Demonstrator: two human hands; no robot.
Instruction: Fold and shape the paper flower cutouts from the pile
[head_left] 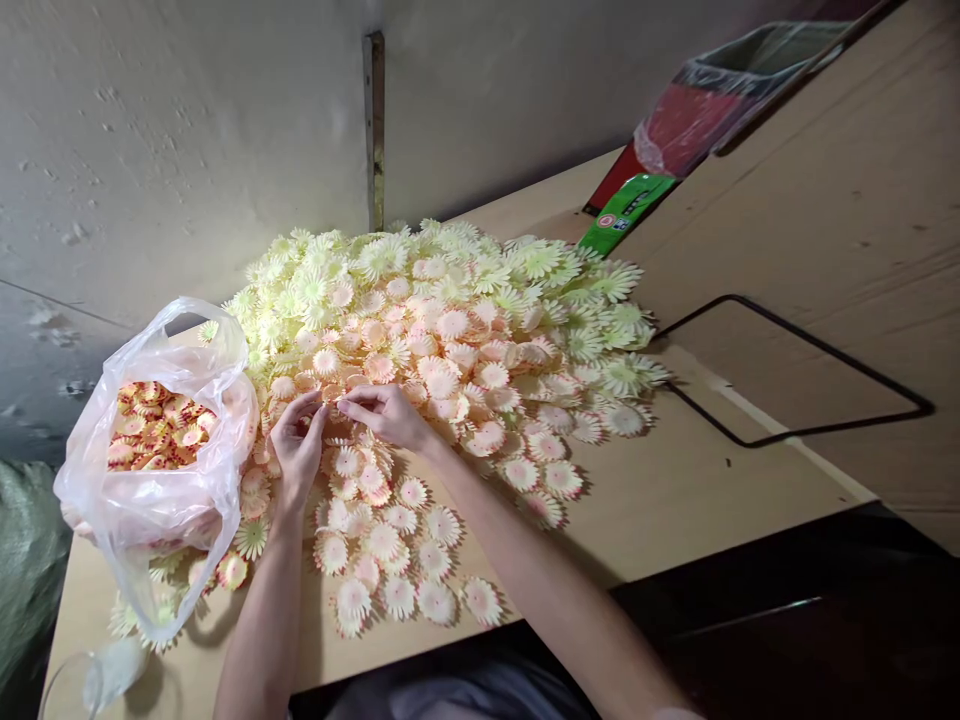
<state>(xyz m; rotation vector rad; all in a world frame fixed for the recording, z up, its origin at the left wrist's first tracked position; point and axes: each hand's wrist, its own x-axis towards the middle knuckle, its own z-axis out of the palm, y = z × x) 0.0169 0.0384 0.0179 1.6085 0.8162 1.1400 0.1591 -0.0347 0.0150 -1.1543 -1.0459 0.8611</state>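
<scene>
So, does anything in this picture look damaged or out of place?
Yes: the left side of the wall has rough patches, as if flaking. Near the lower left corner of the table, a clear cup-like object seems tilted, but I cannot be sure. The flower pieces look normal.

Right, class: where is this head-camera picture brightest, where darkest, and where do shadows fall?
Head view: brightest on the pale flower pieces and white plastic bag; darkest at the lower right; soft shadows fall on the tabletop beside both forearms.
</scene>
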